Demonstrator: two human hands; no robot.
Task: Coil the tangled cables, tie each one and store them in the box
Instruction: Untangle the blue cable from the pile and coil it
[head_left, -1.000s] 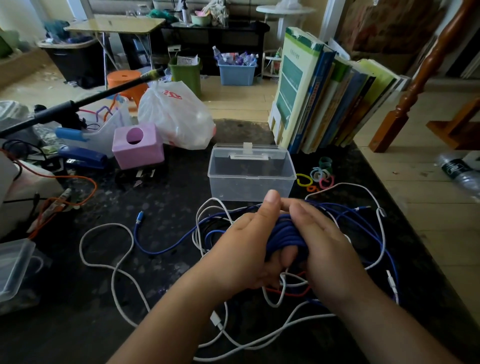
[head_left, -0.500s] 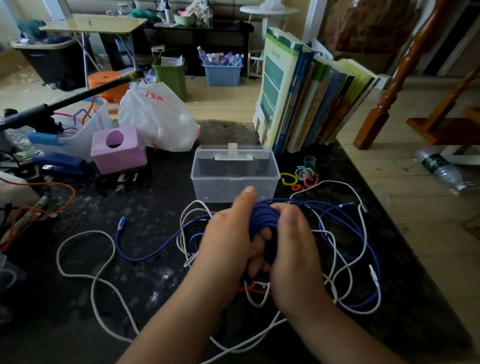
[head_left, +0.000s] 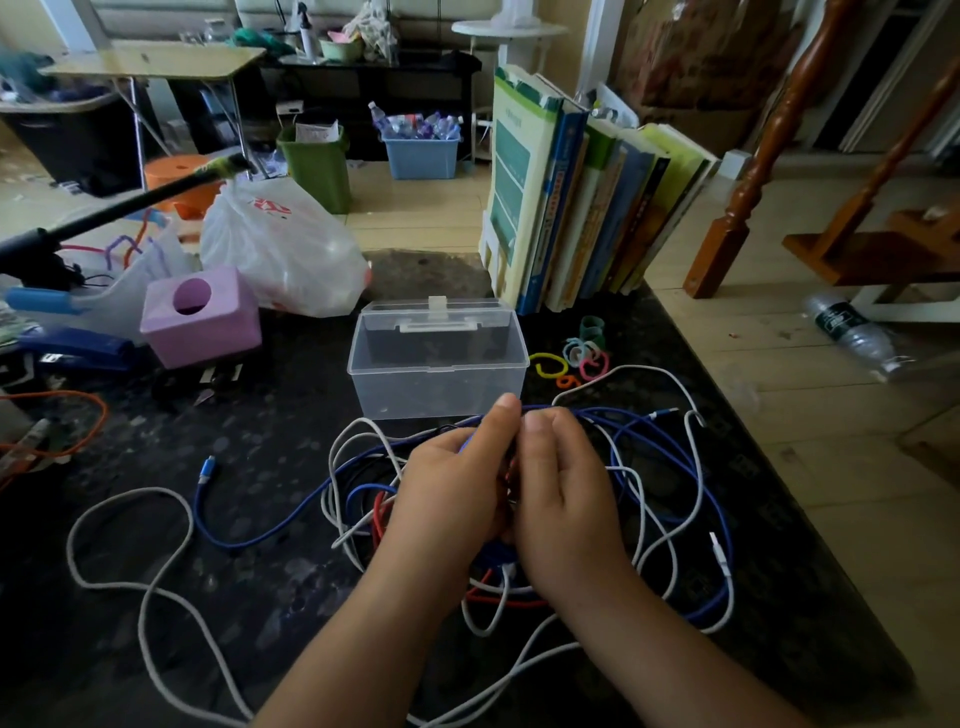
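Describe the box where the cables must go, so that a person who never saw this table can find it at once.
On the dark table, look just left of the row of standing books. There sits the clear plastic box, beyond the tangled cables. Unlike the pink cube to its left, it is see-through, with its lid standing open.

Both hands (head_left: 511, 488) grip the blue cable (head_left: 675, 447) before the clear box (head_left: 436, 384)

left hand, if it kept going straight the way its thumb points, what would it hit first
Probably the clear plastic box. The left hand, gripping the blue cable, points its thumb up and away toward the box's near wall, with only dark tabletop between. Depth is hard to judge in this one view.
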